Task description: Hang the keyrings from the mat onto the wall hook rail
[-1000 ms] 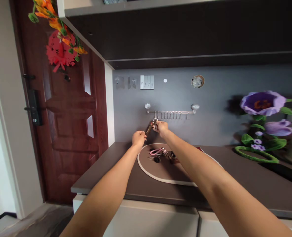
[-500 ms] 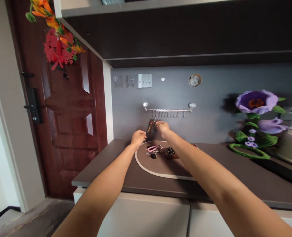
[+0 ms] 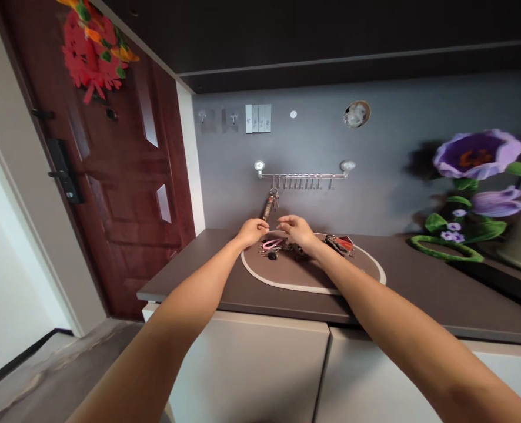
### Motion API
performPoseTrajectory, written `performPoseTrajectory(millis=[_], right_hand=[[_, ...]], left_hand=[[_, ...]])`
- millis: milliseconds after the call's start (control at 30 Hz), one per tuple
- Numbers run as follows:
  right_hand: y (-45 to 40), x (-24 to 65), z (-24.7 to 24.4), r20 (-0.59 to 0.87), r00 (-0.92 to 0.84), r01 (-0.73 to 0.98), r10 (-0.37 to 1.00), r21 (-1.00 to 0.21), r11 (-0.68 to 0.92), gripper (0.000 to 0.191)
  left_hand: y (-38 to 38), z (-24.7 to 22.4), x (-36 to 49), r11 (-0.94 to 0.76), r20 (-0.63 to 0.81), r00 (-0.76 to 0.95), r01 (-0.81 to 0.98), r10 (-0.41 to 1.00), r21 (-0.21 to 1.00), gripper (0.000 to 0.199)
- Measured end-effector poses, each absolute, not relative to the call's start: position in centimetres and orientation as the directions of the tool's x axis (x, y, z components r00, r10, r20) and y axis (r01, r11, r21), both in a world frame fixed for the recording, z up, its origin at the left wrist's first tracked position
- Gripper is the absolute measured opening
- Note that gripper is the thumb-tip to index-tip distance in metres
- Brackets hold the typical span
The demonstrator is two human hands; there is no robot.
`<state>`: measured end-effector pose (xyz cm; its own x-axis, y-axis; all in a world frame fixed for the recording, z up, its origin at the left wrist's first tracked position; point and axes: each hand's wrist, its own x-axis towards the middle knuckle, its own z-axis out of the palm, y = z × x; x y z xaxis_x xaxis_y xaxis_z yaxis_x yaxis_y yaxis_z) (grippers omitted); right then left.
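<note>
A bunch of keys (image 3: 276,201) with a dark strap-shaped key fob (image 3: 267,208) hangs by its ring at the left end of the hook rail (image 3: 304,175). The fob slants down to the left, and my left hand (image 3: 252,231) has its fingers closed at its lower end. To the right and just below the keys, my right hand (image 3: 298,231) holds nothing; its thumb and forefinger are apart. Beneath the hands, a pink loop strap (image 3: 273,243) and a black key fob (image 3: 271,255) with keys lie on the oval mat (image 3: 287,281). My right hand partly covers other items there.
A red item (image 3: 343,243) and dark keys lie on the mat's right side. Purple artificial flowers (image 3: 476,155) stand at the right on the dark counter (image 3: 401,294). An overhead cabinet (image 3: 331,35) hangs above, and a red-brown door (image 3: 123,205) is at the left.
My right hand has come off the keys and dropped lower, its fingers parting. My left hand stays at the fob's lower end. The view has tilted down, showing more of the mat.
</note>
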<state>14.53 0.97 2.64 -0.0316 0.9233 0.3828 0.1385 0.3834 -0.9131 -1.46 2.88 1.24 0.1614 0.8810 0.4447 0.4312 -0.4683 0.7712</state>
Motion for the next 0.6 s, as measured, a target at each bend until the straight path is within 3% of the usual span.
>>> performPoseTrajectory(millis=[167, 300, 600], right_hand=[[1.3, 15.0, 1.6, 0.531, -0.110, 0.430, 0.840, -0.737, 0.522, 0.015], [1.2, 14.6, 1.5, 0.561, -0.158, 0.498, 0.813, -0.665, 0.556, 0.018], [1.4, 14.6, 1.0, 0.533, -0.129, 0.534, 0.836, -0.673, 0.512, 0.020]], left_hand=[[3.3, 0.5, -1.7, -0.530, 0.490, 0.251, 0.608, 0.835, 0.591, 0.015], [3.9, 0.0, -2.1, -0.551, 0.473, 0.328, 0.686, 0.818, 0.475, 0.015], [4.6, -0.4, -2.7, -0.573, 0.397, 0.414, 0.628, 0.819, 0.526, 0.016]])
